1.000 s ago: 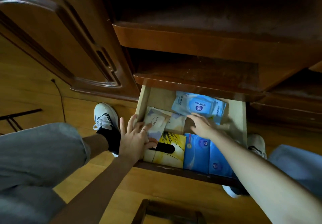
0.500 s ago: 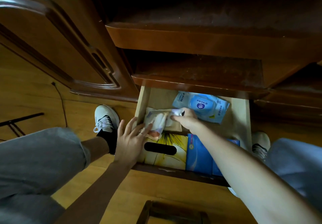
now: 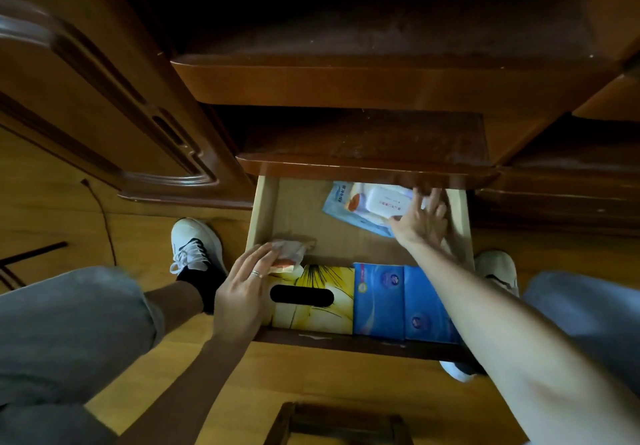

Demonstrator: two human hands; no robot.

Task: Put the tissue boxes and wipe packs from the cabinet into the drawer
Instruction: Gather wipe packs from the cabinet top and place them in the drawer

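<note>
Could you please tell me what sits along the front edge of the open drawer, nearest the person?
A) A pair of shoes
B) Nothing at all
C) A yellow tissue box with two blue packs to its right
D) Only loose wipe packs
C: the yellow tissue box lies along the drawer front, with two blue packs side by side to its right.

Bare drawer [image 3: 266, 209] floor lies open mid-left; tissue boxes [image 3: 379, 300] fill the front; the shelf edge [image 3: 363, 167] overhangs the back.
</note>
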